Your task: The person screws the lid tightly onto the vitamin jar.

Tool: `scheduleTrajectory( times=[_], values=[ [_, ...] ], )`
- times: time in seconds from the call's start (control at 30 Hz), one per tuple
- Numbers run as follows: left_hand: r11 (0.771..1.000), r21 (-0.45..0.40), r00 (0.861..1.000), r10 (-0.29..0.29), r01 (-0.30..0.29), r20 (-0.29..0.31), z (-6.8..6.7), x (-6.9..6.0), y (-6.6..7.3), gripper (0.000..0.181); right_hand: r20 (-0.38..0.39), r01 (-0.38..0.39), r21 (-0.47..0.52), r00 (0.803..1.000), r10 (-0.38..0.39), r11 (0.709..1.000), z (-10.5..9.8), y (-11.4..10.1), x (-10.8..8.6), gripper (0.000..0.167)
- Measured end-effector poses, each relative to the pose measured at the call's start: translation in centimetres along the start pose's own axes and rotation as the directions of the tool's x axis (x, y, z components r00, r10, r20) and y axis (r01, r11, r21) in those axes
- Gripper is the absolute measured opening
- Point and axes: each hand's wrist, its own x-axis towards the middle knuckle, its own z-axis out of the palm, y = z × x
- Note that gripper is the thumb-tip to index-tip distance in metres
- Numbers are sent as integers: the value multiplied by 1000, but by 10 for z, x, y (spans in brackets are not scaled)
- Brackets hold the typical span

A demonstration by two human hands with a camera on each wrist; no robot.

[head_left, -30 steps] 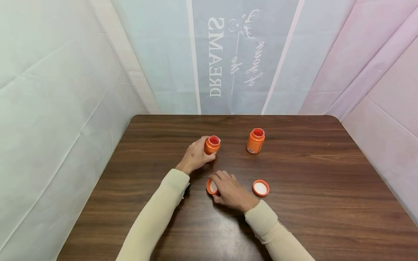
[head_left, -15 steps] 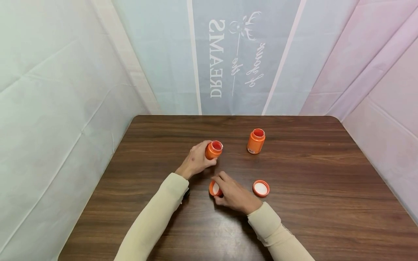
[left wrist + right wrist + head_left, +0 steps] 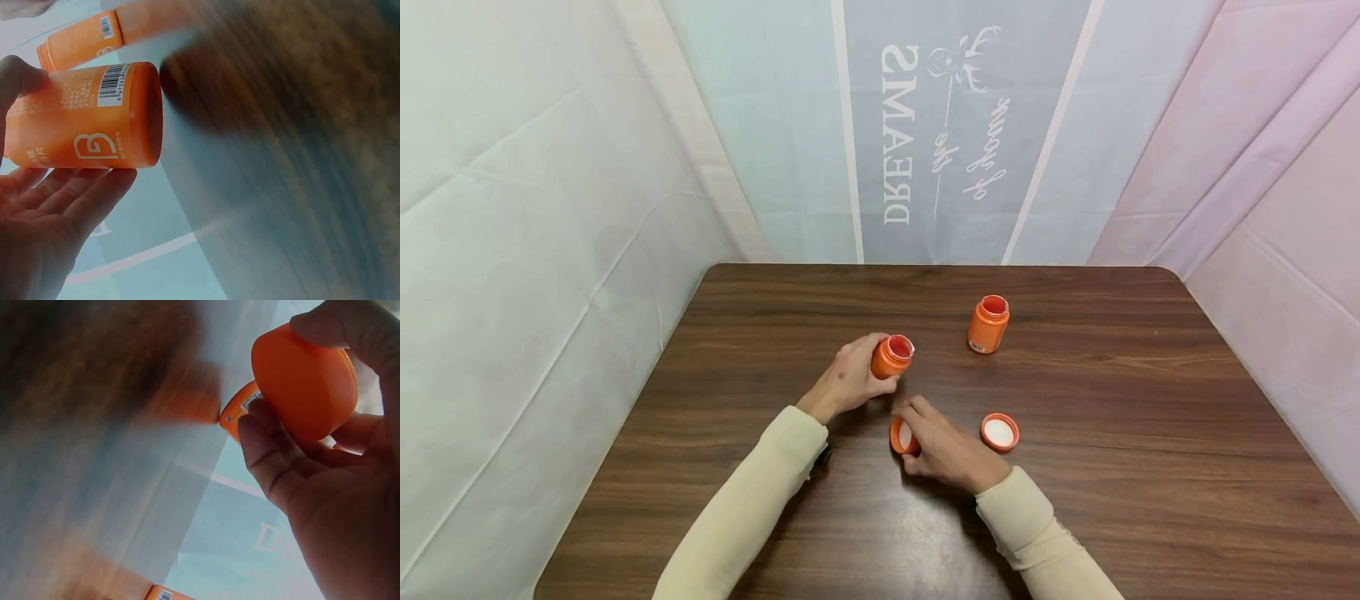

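Note:
My left hand (image 3: 846, 377) grips an uncapped orange bottle (image 3: 891, 367), its red-lined mouth facing up. In the left wrist view the thumb and fingers curl round the printed side of this bottle (image 3: 75, 119), with its base close to the tabletop; I cannot tell whether it touches. Nearer the front edge, my right hand (image 3: 951, 450) pinches an orange lid (image 3: 898, 437) by its rim, tilted, with part of its white inside showing. The lid's smooth outer face (image 3: 303, 387) fills the space between thumb and fingers in the right wrist view. Lid and held bottle are apart.
A second uncapped orange bottle (image 3: 987, 327) stands upright toward the back right. Another orange lid (image 3: 999, 432) lies white side up, right of my right hand. All rest on a dark wooden table (image 3: 1112, 483); printed fabric walls (image 3: 775, 125) enclose its back and sides.
The left hand has brought its bottle toward me and slightly right. The right hand has shifted a little right with its lid. The standing bottle and the loose lid have stayed put.

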Motion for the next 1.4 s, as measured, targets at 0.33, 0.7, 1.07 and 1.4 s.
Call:
scheduleTrajectory(
  times=[0.33,0.7,1.07,1.4],
  values=[
    [999,-12,999,39,-39,12,0,-10,2,57,6,-13,2,1000,13,1000,-1,1,-6,47],
    [996,-16,996,88,-88,29,-1,-21,5,57,-92,-31,49,995,35,998,-8,8,-15,46],
    [992,-6,991,126,-126,47,-3,-28,6,58,-170,-26,38,985,32,999,-12,13,-18,53],
    [991,-28,990,129,-127,56,-3,-33,7,59,-220,-36,19,975,39,999,-14,17,-20,53]
  ],
)
